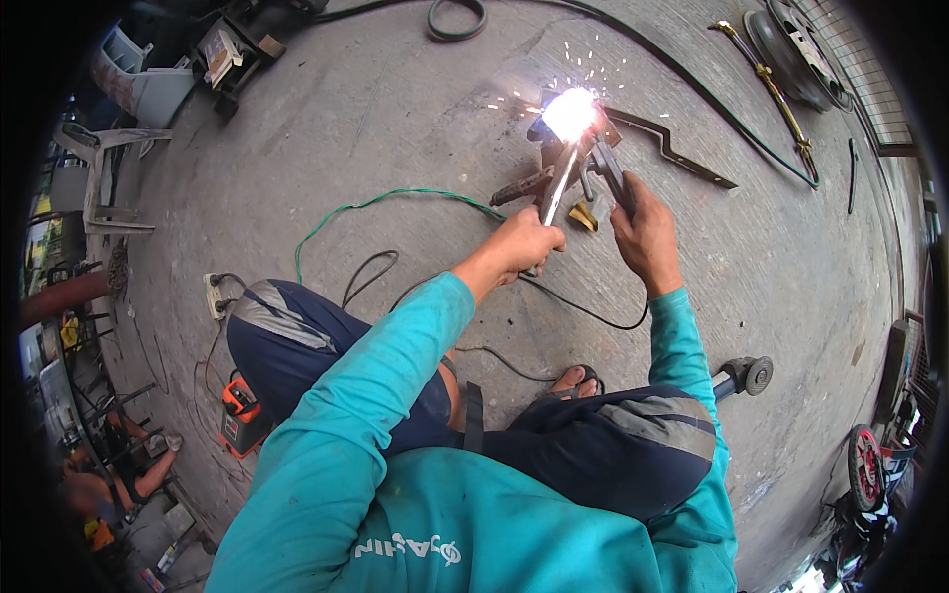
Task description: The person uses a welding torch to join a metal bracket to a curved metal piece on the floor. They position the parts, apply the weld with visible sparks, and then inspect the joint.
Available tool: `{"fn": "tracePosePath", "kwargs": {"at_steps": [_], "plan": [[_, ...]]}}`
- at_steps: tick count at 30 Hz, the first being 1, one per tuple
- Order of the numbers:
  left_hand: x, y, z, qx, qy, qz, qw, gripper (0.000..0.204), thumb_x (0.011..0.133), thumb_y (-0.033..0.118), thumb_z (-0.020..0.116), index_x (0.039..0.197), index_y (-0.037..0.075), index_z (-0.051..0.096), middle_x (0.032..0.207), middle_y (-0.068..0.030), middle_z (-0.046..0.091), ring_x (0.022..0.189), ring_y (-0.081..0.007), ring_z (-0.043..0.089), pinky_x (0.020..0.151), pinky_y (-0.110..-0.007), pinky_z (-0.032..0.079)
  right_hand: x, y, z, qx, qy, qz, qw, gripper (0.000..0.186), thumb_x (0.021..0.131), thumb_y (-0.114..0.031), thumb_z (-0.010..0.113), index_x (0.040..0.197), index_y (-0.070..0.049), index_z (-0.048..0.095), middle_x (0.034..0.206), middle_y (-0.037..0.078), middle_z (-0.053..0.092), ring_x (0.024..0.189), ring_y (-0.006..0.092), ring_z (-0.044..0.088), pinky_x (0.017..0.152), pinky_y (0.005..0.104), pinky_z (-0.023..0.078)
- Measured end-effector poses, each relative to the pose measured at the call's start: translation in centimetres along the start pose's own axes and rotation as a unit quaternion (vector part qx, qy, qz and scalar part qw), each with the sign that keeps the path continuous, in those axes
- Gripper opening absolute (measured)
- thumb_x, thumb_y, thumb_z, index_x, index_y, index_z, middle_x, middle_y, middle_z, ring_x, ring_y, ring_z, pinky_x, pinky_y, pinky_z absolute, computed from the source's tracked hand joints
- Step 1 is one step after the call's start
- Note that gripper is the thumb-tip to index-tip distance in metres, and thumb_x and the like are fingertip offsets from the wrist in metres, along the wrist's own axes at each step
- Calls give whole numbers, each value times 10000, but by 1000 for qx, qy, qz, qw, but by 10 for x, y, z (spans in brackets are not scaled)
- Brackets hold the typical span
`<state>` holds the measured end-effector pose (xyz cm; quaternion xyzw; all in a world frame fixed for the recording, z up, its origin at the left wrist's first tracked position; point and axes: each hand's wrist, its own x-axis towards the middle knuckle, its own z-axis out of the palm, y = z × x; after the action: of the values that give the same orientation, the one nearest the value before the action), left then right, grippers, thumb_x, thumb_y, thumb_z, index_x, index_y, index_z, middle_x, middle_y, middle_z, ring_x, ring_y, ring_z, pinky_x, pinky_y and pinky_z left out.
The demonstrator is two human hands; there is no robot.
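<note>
My left hand (526, 242) is closed around a shiny steel bar (559, 186) that angles up toward a glaring white arc (571, 115) with flying sparks. My right hand (643, 232) grips a dark welding electrode holder (613, 173) just beside it. The glare hides the joint on the metal workpiece (549, 153). A rusty piece (519, 188) juts out at its left, and a bent dark flat bar (682, 158) extends to the right on the concrete. A small yellow object (583, 215) lies below the work.
Cables (395, 190) cross the concrete floor (791, 277). An orange machine (242, 410) stands by my left knee, an angle grinder (741, 377) by my right. A plastic chair (114, 178) and another person (138, 469) are at left; a brass torch (766, 79) and wheel rim (786, 54) lie upper right.
</note>
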<state>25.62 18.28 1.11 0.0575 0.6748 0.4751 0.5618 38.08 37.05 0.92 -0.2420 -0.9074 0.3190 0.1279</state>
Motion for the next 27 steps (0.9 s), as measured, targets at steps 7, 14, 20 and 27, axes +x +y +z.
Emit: {"fn": "tracePosePath", "kwargs": {"at_steps": [7, 14, 20, 27], "plan": [[1, -1, 2, 1, 22, 13, 1000, 363, 841, 115, 721, 1099, -100, 581, 747, -106, 596, 563, -178, 549, 496, -381, 469, 2, 1, -1, 11, 0, 0, 1000, 505, 894, -97, 665, 1374, 52, 611, 1117, 302, 730, 1039, 442, 732, 924, 468, 566], [-1, 5, 0, 10, -1, -29, 1000, 264, 889, 84, 689, 1088, 29, 526, 810, -35, 533, 604, -119, 519, 508, -326, 453, 5, 3, -1, 6, 1, -5, 1000, 506, 892, -111, 672, 1370, 46, 614, 1110, 305, 728, 1035, 442, 732, 923, 468, 563], [3, -2, 1, -8, -6, -11, 1000, 247, 885, 80, 693, 1058, 40, 522, 804, -32, 532, 604, -120, 521, 505, -325, 450, 6, 2, -5, -5, -7, -5, 1000, 501, 895, -120, 675, 1364, 46, 616, 1123, 302, 723, 1032, 456, 724, 918, 473, 564], [-4, -3, 2, 2, -3, -25, 1000, 248, 882, 78, 689, 1056, 29, 519, 796, -34, 528, 588, -122, 517, 497, -331, 454, 0, 3, -2, 1, -15, -9, 1000, 503, 894, -120, 677, 1362, 51, 614, 1140, 302, 720, 1047, 457, 719, 925, 480, 559]]}}
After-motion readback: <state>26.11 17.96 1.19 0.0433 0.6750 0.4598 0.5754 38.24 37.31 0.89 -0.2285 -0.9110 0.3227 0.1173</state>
